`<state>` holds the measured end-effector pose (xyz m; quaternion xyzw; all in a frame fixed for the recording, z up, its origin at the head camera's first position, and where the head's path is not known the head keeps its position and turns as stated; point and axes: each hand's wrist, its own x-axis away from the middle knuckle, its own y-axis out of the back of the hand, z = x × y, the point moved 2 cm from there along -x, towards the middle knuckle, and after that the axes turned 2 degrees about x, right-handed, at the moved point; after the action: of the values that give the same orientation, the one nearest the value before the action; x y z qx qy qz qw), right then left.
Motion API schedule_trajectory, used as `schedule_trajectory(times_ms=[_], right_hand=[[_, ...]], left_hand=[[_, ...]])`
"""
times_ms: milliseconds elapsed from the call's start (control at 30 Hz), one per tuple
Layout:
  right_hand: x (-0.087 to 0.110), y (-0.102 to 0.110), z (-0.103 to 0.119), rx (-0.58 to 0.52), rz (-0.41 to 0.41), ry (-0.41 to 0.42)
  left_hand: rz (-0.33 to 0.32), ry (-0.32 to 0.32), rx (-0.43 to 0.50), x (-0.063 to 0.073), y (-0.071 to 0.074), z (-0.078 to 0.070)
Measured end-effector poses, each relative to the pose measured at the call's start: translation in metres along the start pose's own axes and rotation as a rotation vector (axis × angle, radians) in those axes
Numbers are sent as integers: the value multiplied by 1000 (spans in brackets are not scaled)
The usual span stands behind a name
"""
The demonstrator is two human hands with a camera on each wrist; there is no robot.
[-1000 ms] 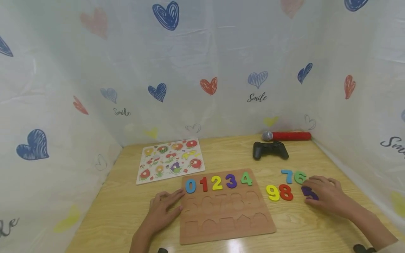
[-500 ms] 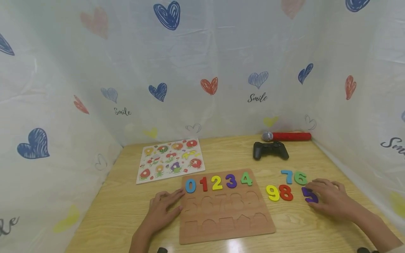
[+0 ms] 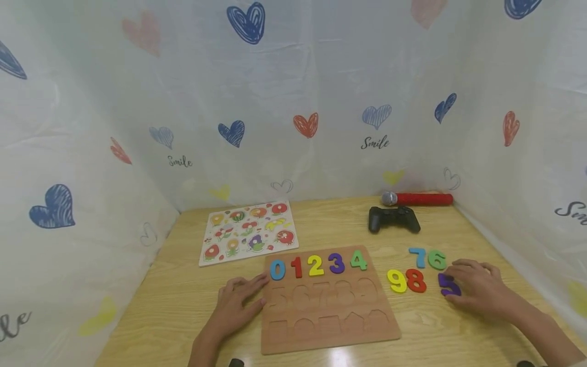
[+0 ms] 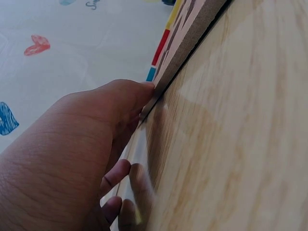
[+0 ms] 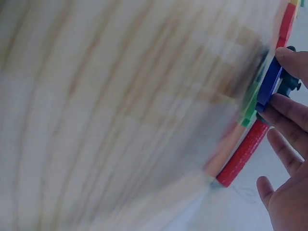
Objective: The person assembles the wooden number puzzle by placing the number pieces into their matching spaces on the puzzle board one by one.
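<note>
While the left grip [image 3: 237,303] lies relaxed against the left edge of the board [image 3: 330,340], the right grip [image 3: 483,291] pinches the purple 5 [image 3: 448,284] to its right, just beside the green 6 [image 3: 431,259], though I can't tell if the piece touches the counter [image 3: 183,275]. If that hold is too light, I'd fear a slip, and a low sweep boardward might knock the red 8 [image 3: 416,281].

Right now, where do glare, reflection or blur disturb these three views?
Head: glare on the table in front of the puzzle board; left wrist: the table mirrors the left hand; right wrist: the table's grain looks soft, with a reddish smear, probably reflecting the red microphone.
</note>
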<state>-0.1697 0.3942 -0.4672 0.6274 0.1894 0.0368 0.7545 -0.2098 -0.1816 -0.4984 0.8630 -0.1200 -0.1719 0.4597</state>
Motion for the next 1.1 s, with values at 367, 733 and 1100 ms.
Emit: schedule_trajectory(times_ms=[367,733,1100], right_hand=[[-9,7,13,10,-127,105],[-21,8,28,7,-120,130],[-31,6,42,-20,-158,204]], left_hand=[[-27,-7,1,3,-1,0],[-4,-7,10,-1,-1,2],[1,3,20,-1,-1,1]])
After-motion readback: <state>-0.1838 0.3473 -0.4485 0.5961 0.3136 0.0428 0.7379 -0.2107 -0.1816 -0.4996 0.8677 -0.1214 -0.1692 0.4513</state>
